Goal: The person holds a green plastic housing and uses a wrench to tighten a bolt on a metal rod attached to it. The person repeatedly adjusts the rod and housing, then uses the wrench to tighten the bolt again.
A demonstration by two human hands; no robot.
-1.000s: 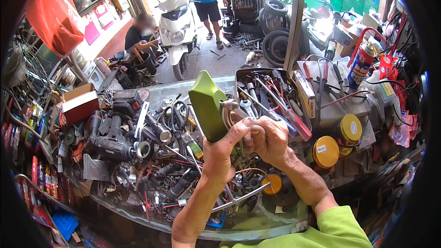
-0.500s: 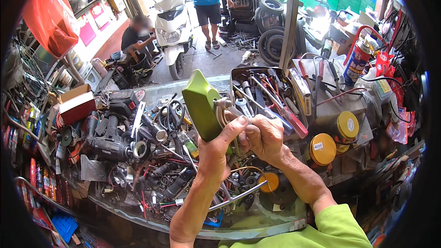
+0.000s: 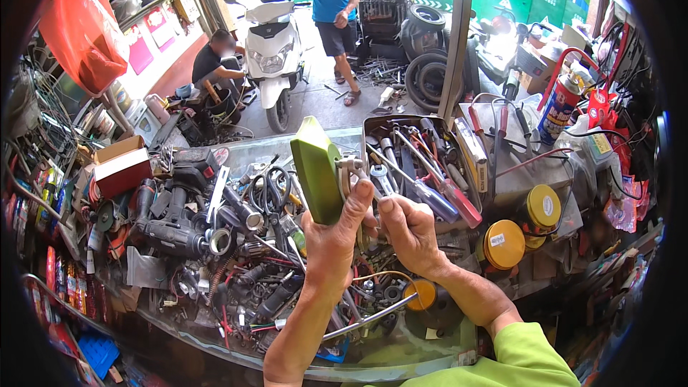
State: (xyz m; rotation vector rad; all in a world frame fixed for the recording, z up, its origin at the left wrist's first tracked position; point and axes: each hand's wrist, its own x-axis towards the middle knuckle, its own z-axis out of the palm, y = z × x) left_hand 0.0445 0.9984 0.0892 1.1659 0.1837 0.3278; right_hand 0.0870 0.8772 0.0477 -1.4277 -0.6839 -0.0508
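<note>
My left hand (image 3: 333,233) is wrapped round the lower part of a long, green, wedge-shaped housing (image 3: 313,168), which stands tilted above the cluttered bench. A small silver metal fitting (image 3: 349,166) joins the housing's right side, near my left thumb. Just to the right, my right hand (image 3: 414,233) is closed, with thumb and forefinger pressed together. Whatever it pinches is hidden or too small to make out. Below both hands runs a thin silver rod (image 3: 373,317), and I cannot tell whether it joins the housing.
A glass-topped bench (image 3: 287,142) carries loose parts, a black power drill (image 3: 175,226) and a tray of hand tools (image 3: 373,123). Yellow-lidded jars (image 3: 504,242) stand at right. Beyond are a white scooter (image 3: 271,50), a crouching person (image 3: 211,61) and a standing person (image 3: 335,0).
My right hand has drawn slightly away from my left thumb and lower. The green housing has shifted a little right and down in view. The standing person has stepped to the right.
</note>
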